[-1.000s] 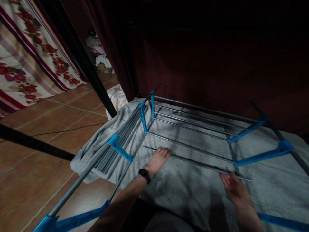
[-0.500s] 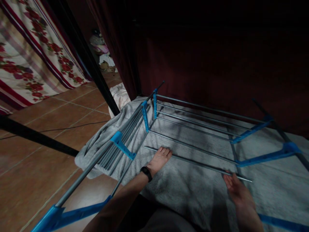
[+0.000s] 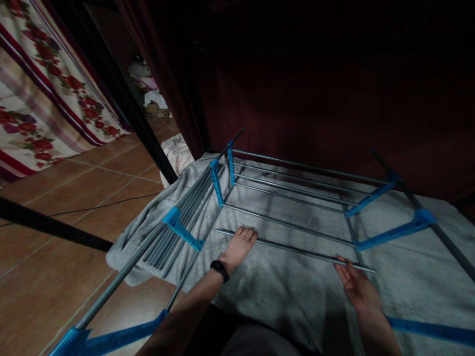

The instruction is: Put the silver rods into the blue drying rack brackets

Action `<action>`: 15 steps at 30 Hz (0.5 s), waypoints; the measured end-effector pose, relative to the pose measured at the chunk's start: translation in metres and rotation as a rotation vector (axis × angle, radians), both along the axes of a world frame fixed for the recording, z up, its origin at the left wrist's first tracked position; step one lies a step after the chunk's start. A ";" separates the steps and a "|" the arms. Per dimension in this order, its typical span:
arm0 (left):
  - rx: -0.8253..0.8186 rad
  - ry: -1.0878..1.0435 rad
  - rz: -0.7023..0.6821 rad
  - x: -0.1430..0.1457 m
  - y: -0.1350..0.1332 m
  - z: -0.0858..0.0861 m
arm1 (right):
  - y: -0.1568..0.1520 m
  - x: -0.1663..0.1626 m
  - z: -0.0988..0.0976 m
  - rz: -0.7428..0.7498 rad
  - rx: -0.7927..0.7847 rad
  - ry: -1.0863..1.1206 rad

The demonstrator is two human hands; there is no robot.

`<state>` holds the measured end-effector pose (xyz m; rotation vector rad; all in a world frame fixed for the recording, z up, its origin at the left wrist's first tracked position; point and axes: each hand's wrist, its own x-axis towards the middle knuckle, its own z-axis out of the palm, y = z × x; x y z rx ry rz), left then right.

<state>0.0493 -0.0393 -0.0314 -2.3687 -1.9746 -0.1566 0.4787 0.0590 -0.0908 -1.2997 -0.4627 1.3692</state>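
Note:
A loose grey metal rod (image 3: 297,249) lies across a grey towel (image 3: 282,291) inside a drying rack with blue plastic brackets (image 3: 181,228). My left hand (image 3: 239,244), a black band on its wrist, rests palm down with its fingertips on the rod's left end. My right hand (image 3: 354,282) lies palm up, fingers apart, touching the rod near its right end. Neither hand wraps around the rod. More grey rods (image 3: 289,198) span the rack beyond it.
A brown tiled floor (image 3: 74,198) lies to the left, crossed by a black bar (image 3: 52,225) and a black post (image 3: 122,104). A floral cloth (image 3: 40,99) hangs at far left. Dark red curtains (image 3: 315,99) close the back. A pale striped cloth (image 3: 174,151) lies by the post.
The view shifted a little; both hands stay on the rod, which sits at about the same spot on the towel.

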 end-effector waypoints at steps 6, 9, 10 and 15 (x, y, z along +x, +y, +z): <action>0.115 -0.061 0.242 -0.029 -0.011 0.000 | -0.005 -0.018 0.008 -0.067 0.016 0.054; 0.211 -0.173 0.388 -0.047 -0.017 -0.001 | -0.005 -0.024 0.010 -0.072 0.048 0.073; 0.249 -0.213 0.437 -0.051 -0.018 -0.001 | -0.005 -0.024 0.010 -0.071 0.057 0.085; 0.423 -0.574 0.628 -0.069 -0.017 0.000 | -0.007 -0.024 0.008 -0.057 0.090 0.125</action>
